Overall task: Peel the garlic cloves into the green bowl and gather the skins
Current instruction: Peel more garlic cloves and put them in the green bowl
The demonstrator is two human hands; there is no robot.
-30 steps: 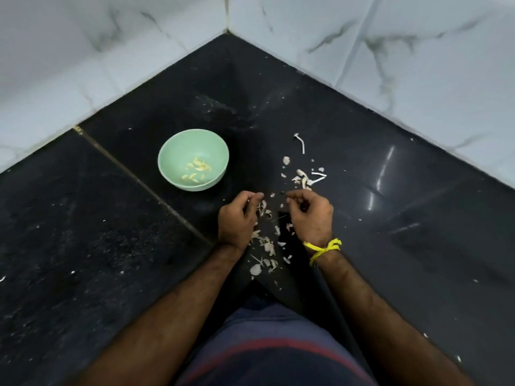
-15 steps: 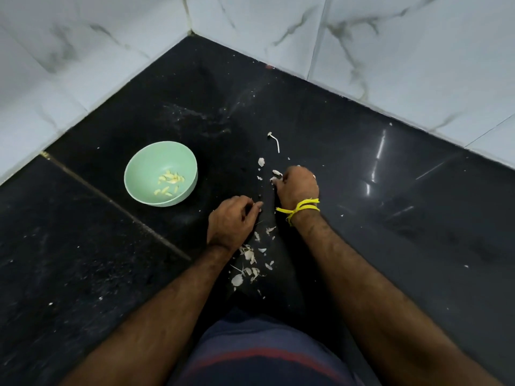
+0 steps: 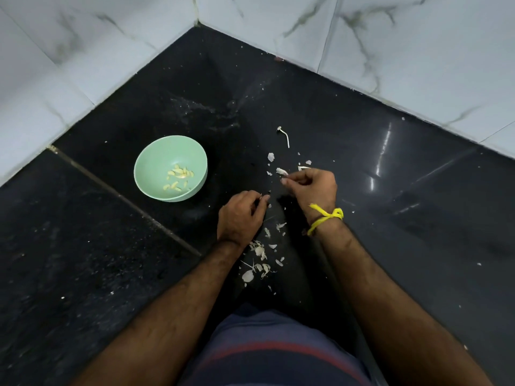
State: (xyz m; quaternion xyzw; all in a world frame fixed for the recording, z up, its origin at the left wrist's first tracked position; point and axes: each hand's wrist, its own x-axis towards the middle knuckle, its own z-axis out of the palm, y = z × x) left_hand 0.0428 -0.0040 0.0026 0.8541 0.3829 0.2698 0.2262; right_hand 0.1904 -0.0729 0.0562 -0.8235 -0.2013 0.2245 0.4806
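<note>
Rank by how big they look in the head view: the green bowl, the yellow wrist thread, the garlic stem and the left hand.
1. green bowl
2. left hand, though nearer the camera
3. yellow wrist thread
4. garlic stem

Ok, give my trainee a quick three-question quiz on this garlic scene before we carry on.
1. True or false: the green bowl holds peeled cloves.
2. Which wrist wears the yellow thread: A left, B right?
3. Fill in: loose skins lie on the black ____.

Key: 1 true; 2 B; 3 floor.
</note>
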